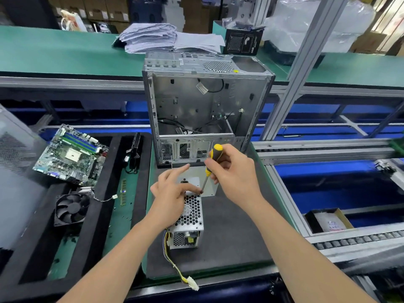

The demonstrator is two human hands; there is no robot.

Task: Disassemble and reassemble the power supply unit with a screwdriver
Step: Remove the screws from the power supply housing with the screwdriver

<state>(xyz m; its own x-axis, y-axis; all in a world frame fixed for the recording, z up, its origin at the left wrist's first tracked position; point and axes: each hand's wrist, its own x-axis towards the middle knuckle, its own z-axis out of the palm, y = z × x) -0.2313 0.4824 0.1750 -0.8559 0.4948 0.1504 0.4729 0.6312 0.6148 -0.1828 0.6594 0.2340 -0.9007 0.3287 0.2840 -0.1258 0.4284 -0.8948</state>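
Note:
A silver power supply unit [190, 217] with a honeycomb grille lies on a dark foam mat [231, 237], its yellow and black cable [175, 262] trailing toward me. My right hand [232, 173] grips a yellow and black screwdriver [211, 161], whose tip is set at the unit's far right corner. My left hand [172, 189] rests on the unit's far end, its index finger stretched out and its other fingers pressed down next to the tip. Whatever sits under the tip is too small to make out.
An empty open computer case [207, 101] stands just behind the unit. To the left, on black foam, lie a motherboard [71, 155], a cooling fan [71, 208] and a memory stick [123, 191]. A roller conveyor [354, 239] and a small box [329, 219] are on the right.

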